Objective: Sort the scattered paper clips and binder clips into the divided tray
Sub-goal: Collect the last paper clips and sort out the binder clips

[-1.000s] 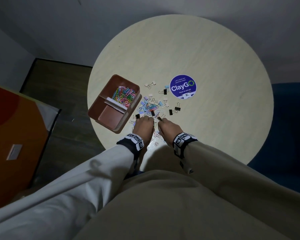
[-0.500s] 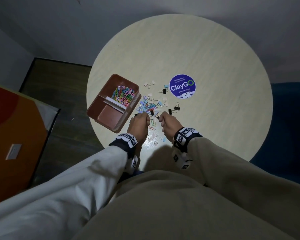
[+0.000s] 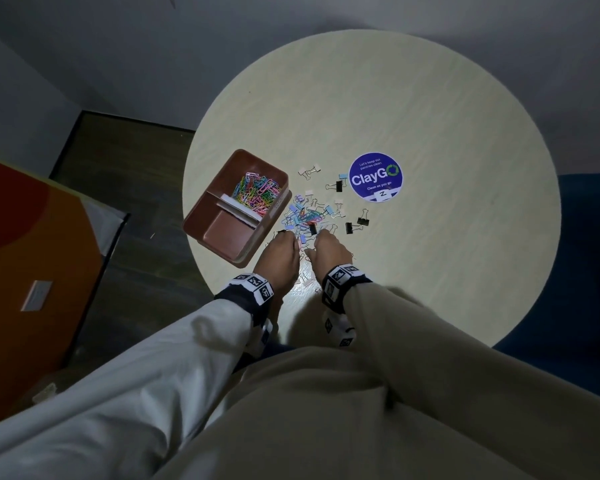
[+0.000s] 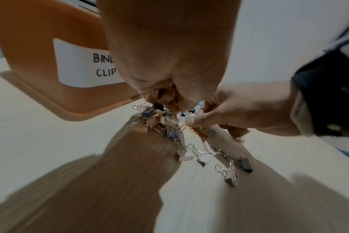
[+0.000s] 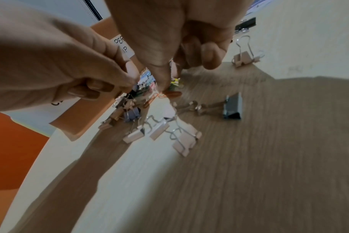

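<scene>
A brown divided tray (image 3: 201, 221) stands at the table's left edge. Its far compartment holds coloured paper clips (image 3: 257, 192); the near one, labelled for binder clips (image 4: 86, 66), looks bare. A mixed pile of clips (image 3: 309, 214) lies right of the tray. My left hand (image 3: 284, 235) is at the pile's near edge, its curled fingers (image 5: 102, 88) pinching something small and dark, apparently a black binder clip (image 3: 280, 231). Beside it, my right hand (image 3: 321, 237) has its fingers curled and its thumb (image 5: 162, 82) down on an orange paper clip (image 5: 170, 94).
Pale binder clips (image 5: 183, 138) and a grey one (image 5: 232, 108) lie near my wrists. Black binder clips (image 3: 355, 225) sit right of the pile. A round purple sticker (image 3: 376, 178) is stuck to the round table (image 3: 430, 133). A blue seat (image 3: 586, 271) is on the right.
Both hands have stayed at the pile's near edge and drawn a little closer together. Their fingers have shifted among the clips. The tray has not moved.
</scene>
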The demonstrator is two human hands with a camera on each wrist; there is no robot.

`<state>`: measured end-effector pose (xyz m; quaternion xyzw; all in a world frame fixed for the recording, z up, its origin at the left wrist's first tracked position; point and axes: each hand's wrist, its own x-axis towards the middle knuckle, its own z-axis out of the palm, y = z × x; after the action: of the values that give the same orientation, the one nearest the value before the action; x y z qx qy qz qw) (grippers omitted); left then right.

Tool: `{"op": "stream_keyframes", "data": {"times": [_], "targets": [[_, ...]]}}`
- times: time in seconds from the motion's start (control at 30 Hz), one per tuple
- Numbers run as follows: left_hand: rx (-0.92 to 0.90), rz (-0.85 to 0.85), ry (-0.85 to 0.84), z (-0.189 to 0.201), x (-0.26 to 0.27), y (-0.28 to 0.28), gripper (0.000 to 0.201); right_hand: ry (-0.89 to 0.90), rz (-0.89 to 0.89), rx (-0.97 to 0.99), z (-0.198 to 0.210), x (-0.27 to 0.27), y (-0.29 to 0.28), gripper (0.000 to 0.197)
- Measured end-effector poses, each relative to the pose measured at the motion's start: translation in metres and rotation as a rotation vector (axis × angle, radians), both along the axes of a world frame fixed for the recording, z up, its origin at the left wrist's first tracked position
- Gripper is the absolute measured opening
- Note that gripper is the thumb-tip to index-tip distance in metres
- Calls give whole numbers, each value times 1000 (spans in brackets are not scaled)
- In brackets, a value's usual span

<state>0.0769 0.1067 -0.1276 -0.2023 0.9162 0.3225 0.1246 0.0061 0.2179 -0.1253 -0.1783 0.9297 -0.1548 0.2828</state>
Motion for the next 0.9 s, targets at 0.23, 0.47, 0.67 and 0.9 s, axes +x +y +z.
{"op": "stream_keyframes", "data": {"times": [0.23, 0.47, 0.67, 0.9], "targets": [[-293, -98, -86, -2, -4, 11, 12, -28, 48, 38, 0, -10, 6, 31], [-249, -143, -74, 1, -4, 11, 25, -72, -47, -67, -3, -26, 30, 22], [44, -57, -37, -2, -4, 5, 17, 17, -96, -59, 8, -34, 52, 25], [300, 39, -6, 5, -7, -2, 21, 119, 161, -41, 7, -16, 33, 31]]}}
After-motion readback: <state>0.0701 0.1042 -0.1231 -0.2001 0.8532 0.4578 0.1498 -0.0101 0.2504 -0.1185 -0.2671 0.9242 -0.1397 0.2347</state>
